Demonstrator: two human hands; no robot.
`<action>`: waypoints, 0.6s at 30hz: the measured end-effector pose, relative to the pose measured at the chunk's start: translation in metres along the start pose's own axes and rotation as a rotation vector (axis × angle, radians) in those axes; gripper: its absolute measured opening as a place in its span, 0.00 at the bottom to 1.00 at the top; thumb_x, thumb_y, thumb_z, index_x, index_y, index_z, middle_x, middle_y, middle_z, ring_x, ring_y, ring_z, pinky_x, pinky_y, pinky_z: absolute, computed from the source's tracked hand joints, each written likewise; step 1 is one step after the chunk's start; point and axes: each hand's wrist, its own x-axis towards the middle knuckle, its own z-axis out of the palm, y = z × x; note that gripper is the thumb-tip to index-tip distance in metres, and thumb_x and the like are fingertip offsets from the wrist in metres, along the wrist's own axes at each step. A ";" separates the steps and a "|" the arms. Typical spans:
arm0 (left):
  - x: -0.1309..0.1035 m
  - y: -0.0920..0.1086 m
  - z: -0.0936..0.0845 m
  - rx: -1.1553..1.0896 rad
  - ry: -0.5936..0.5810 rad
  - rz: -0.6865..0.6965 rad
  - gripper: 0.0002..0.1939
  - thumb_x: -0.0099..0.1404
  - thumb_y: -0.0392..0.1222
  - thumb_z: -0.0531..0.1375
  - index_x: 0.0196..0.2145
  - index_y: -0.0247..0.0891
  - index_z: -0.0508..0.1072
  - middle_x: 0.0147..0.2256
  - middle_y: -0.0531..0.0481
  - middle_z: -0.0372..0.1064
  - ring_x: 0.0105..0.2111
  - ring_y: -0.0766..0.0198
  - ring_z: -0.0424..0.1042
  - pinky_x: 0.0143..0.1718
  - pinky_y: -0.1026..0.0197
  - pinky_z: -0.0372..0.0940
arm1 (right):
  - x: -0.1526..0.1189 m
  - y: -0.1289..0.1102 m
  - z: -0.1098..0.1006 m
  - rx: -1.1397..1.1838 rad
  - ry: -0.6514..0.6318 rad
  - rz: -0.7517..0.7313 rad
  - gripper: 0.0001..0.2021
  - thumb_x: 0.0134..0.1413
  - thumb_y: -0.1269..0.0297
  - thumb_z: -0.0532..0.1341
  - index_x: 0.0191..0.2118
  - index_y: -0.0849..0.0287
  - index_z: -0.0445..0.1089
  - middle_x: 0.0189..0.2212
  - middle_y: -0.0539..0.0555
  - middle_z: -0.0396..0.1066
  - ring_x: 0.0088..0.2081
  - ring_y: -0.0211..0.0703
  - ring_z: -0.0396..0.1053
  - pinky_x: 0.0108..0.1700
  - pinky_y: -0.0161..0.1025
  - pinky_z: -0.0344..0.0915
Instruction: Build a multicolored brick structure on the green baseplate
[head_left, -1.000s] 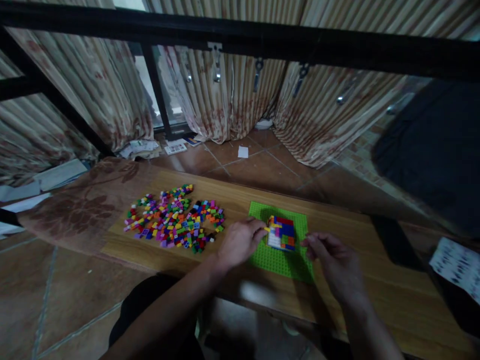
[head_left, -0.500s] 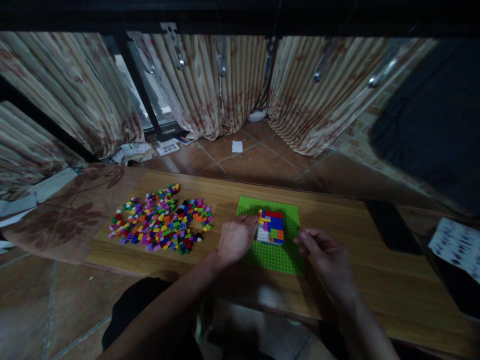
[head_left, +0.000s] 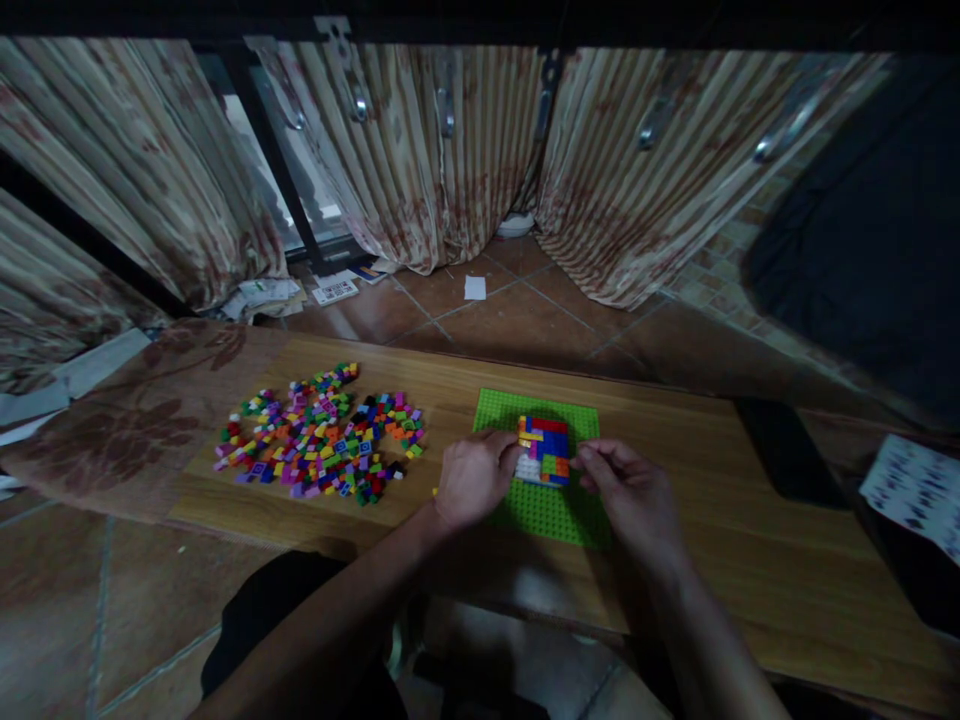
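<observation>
A green studded baseplate (head_left: 562, 515) lies on the wooden table, bearing a block of bricks (head_left: 550, 440) in red, blue, white, orange, yellow and green. My left hand (head_left: 476, 472) is at the block's left side, its fingers closed near the yellow and white bricks; what they grip is hidden. At the block's right edge, my right hand (head_left: 634, 490) has thumb and index finger pinched together, and anything between them is too small to name. Many loose bricks (head_left: 322, 430) of mixed colours are spread on the left part of the table.
A dark flat object (head_left: 787, 455) lies at the table's right, with a patterned card sheet (head_left: 915, 490) beyond it. Patterned cloth (head_left: 142, 430) covers the left end. Curtains (head_left: 405, 170) hang behind, and papers (head_left: 334, 289) lie on the floor.
My right hand has moved left, from the baseplate's right edge to the side of the brick block. My left hand stays almost in place. The view has shifted slightly.
</observation>
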 end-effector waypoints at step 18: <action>0.004 0.007 0.003 -0.017 0.032 -0.098 0.19 0.70 0.49 0.49 0.34 0.40 0.78 0.33 0.47 0.77 0.32 0.62 0.75 0.33 0.64 0.61 | 0.025 -0.022 0.041 -0.589 0.034 -0.184 0.09 0.46 0.58 0.63 0.31 0.57 0.74 0.34 0.55 0.73 0.35 0.47 0.70 0.40 0.43 0.65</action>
